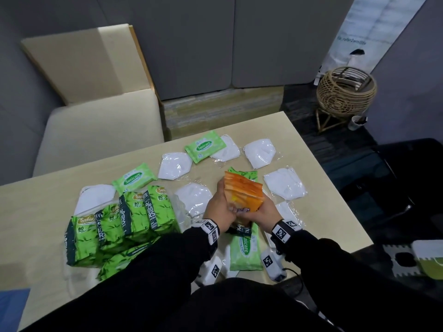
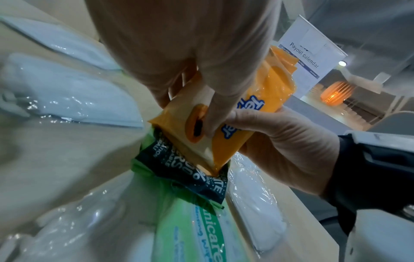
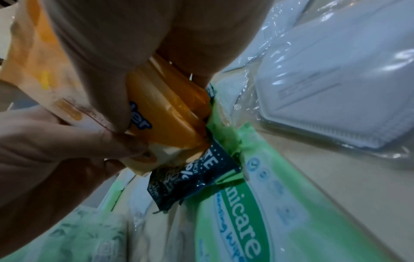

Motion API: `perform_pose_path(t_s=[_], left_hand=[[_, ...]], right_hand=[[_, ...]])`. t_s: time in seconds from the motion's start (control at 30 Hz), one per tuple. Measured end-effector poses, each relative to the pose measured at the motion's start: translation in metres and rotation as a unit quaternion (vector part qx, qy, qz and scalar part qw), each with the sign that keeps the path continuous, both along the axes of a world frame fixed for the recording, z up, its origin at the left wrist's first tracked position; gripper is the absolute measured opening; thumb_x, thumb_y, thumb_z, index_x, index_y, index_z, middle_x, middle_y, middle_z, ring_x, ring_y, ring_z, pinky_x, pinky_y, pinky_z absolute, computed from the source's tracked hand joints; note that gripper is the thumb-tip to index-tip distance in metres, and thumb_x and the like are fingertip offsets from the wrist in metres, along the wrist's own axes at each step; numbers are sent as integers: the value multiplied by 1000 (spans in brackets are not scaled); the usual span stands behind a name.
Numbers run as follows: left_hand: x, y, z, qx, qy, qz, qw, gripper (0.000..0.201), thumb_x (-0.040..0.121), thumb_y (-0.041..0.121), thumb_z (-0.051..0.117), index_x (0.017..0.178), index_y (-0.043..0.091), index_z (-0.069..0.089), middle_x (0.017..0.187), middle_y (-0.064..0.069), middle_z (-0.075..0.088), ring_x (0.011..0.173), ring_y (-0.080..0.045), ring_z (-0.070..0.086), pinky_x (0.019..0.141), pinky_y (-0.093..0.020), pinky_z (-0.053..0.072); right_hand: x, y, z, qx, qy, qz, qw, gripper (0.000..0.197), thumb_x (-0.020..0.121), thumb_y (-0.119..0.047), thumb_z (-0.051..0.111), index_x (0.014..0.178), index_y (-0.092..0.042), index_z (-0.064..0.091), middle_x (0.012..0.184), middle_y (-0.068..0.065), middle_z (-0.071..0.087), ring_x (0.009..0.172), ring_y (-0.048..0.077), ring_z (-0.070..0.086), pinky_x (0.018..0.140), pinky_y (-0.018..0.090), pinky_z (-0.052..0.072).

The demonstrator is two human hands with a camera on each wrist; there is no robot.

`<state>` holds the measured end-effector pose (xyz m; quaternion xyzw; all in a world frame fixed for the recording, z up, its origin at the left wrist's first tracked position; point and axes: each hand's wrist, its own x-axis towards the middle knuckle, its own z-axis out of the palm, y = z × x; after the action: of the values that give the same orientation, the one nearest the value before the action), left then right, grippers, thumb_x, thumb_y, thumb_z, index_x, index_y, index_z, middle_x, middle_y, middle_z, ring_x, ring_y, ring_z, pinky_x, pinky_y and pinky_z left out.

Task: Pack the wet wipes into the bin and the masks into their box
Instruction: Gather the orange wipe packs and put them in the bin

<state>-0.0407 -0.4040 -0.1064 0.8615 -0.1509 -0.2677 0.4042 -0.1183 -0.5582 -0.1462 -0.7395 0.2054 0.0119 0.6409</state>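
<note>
Both hands hold a stack of orange wet wipe packs (image 1: 243,191) just above the table's middle. My left hand (image 1: 217,208) grips its left side, thumb across the front (image 2: 208,122). My right hand (image 1: 262,210) grips the right side from below (image 2: 280,141). The stack's lower end touches a dark-labelled green pack (image 2: 186,175) lying on a long light-green Sanicare pack (image 1: 244,246). A row of green 80-sheet packs (image 1: 119,224) stands to the left. Two small Sanicare packs (image 1: 133,178) (image 1: 205,146) lie further back. Several white masks in clear wrappers (image 1: 285,183) lie scattered around.
A beige table (image 1: 36,212) carries everything. A cushioned bench (image 1: 96,130) stands behind it on the left. A wicker basket (image 1: 345,92) is on the floor at the far right. A white and green container (image 1: 429,257) sits low at the right edge.
</note>
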Motion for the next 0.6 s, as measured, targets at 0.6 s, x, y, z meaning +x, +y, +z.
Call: perform_pose_path(t_s=[0.6], left_hand=[[-1,-1,-4,-8,-62,31,998,60,77,9,71,125,29,40,112,4,63,101,-22,67,85,-37,56]], right_hand=[[11,-9,13,-47,-14,-8,999,58,61,-10,98,114,-14,74,99,-9,79,94,0,73,81,17,54]])
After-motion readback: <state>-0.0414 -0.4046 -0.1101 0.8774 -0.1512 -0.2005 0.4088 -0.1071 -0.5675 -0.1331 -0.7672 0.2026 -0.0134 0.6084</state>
